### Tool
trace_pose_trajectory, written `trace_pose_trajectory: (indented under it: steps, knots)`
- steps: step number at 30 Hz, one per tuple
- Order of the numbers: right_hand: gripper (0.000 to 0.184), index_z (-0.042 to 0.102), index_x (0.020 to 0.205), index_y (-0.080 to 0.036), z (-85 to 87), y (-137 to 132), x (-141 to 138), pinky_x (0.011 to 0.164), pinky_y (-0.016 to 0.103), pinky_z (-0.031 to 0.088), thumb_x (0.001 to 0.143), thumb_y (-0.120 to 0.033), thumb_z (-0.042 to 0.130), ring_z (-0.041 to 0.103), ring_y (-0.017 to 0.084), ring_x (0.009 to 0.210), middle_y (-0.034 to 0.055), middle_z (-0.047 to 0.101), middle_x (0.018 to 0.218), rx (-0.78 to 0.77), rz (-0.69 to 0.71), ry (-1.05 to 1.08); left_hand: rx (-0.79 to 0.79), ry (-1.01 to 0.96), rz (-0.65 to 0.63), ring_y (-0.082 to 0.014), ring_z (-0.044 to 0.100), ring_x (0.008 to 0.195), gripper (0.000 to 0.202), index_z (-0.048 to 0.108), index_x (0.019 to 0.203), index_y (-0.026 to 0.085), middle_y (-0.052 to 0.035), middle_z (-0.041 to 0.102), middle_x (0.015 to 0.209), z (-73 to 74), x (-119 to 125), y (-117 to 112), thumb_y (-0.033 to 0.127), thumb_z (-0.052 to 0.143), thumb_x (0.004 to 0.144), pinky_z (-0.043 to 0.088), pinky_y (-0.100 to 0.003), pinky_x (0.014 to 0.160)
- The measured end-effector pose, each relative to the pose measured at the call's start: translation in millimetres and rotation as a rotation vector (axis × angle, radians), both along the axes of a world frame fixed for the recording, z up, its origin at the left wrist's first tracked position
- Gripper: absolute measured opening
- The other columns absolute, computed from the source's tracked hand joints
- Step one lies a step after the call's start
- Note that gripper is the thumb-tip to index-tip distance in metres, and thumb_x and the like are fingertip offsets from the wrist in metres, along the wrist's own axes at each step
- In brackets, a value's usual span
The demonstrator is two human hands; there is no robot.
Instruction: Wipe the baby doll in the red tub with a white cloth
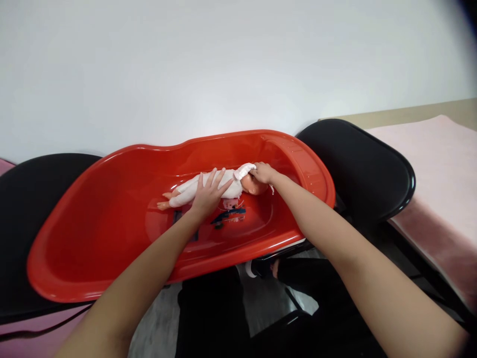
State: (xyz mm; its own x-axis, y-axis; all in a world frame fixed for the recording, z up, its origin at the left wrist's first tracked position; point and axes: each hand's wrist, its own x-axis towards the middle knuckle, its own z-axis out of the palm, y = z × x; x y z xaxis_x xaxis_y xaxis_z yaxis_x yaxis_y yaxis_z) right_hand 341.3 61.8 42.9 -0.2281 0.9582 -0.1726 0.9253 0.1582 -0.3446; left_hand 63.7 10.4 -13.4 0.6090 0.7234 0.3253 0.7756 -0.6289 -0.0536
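Observation:
A baby doll [233, 190] in a white body and legs lies in a red baby bathtub [93, 233], its head toward the right and its bare feet toward the left. Across the doll's torso rests my left hand [208, 194], fingers spread and laid flat. My right hand [263, 173] is at the doll's head, its fingers closed on a small white cloth [244, 171] that lies over the head and neck. Part of the doll's head is hidden behind that hand and the cloth.
Black chairs stand at both ends of the tub, one right [357, 164] and one left [33, 209]. A pink cover [443, 164] lies on a surface at the right. Behind the tub rises a white wall [208, 64]. Printed pictures [233, 215] mark the tub floor.

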Motion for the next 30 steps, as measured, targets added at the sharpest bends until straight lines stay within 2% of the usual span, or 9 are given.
trace_pose_trajectory:
  steps: [7,12,14,16,19,21,24,27,30]
  knots:
    - [0.048,0.07,0.138,-0.018,1.8,-4,0,0.111,0.043,0.049,0.112,-0.039,0.036,0.065,0.032,0.128,0.0164,0.069,0.145,0.043,-0.039,0.082,-0.006,0.008,0.042,-0.04,0.021,0.168,0.062,0.052,0.164,0.03,-0.0117,0.026,0.181,8.9,0,-1,0.015,0.045,0.104,0.016,-0.079,0.127]
    - [0.053,0.055,0.155,-0.014,25.1,-21,-10,0.118,0.048,0.046,0.107,-0.023,0.035,0.059,0.033,0.14,0.0173,0.062,0.155,0.423,-0.046,0.162,-0.001,-0.002,0.103,-0.043,0.03,0.164,0.059,0.057,0.159,0.023,-0.0181,0.031,0.178,7.2,-6,4,0.019,0.049,0.101,0.021,-0.079,0.125]
    - [0.059,0.046,0.163,-0.012,31.4,-33,-24,0.131,0.051,0.031,0.105,-0.02,0.037,0.04,0.032,0.158,0.0166,0.047,0.17,0.529,0.155,0.113,0.008,-0.026,0.151,-0.043,0.035,0.162,0.058,0.059,0.157,0.02,-0.0201,0.038,0.175,6.1,-9,6,0.021,0.05,0.1,0.023,-0.076,0.126]
    - [0.059,0.047,0.164,-0.014,27.2,-47,-41,0.138,0.053,0.014,0.106,-0.02,0.037,0.026,0.03,0.167,0.012,0.035,0.178,0.49,0.515,0.008,-0.007,-0.053,0.215,-0.0424,0.041,0.159,0.056,0.06,0.156,0.019,-0.0211,0.048,0.169,6.8,-11,7,0.023,0.05,0.1,0.027,-0.074,0.125]
    - [0.059,0.05,0.162,-0.012,0.3,-60,-67,0.14,0.047,-0.002,0.108,-0.014,0.028,0.022,0.023,0.169,0.0106,0.034,0.178,0.255,1.084,-0.154,-0.052,-0.1,0.29,-0.0409,0.049,0.151,0.052,0.063,0.153,0.019,-0.0204,0.056,0.162,10.8,-13,8,0.024,0.044,0.104,0.033,-0.07,0.123]
    - [0.06,0.049,0.162,-0.004,-22.3,-60,-78,0.139,0.039,-0.004,0.106,-0.01,0.028,0.021,0.021,0.169,0.0152,0.036,0.176,0.121,1.278,-0.227,-0.068,-0.129,0.305,-0.0396,0.052,0.149,0.052,0.064,0.151,0.019,-0.0197,0.058,0.161,13.4,-14,8,0.021,0.039,0.105,0.033,-0.069,0.123]
    - [0.064,0.047,0.162,0.001,-46.1,-46,-85,0.139,0.033,0.001,0.101,-0.003,0.028,0.016,0.018,0.17,0.0168,0.036,0.176,0.046,1.166,-0.359,-0.083,-0.173,0.3,-0.0389,0.052,0.147,0.051,0.064,0.149,0.017,-0.0201,0.061,0.157,13.5,-19,9,0.017,0.037,0.105,0.033,-0.067,0.123]
    - [0.074,0.043,0.167,-0.008,-55.6,-29,-81,0.14,0.037,0.007,0.097,0.001,0.024,0.012,0.015,0.169,0.0105,0.038,0.176,0.041,0.958,-0.445,-0.077,-0.219,0.316,-0.0384,0.051,0.145,0.05,0.062,0.15,0.015,-0.0216,0.063,0.153,9.8,-27,12,0.016,0.037,0.106,0.035,-0.064,0.121]
    - [0.077,0.041,0.17,-0.015,-61.1,-24,-67,0.141,0.042,0.016,0.095,0.0,0.028,0.019,0.017,0.168,0.0083,0.043,0.174,-0.005,0.915,-0.408,-0.074,-0.238,0.353,-0.0372,0.051,0.143,0.05,0.061,0.15,0.015,-0.0218,0.061,0.154,8.3,-34,13,0.013,0.039,0.106,0.037,-0.061,0.119]
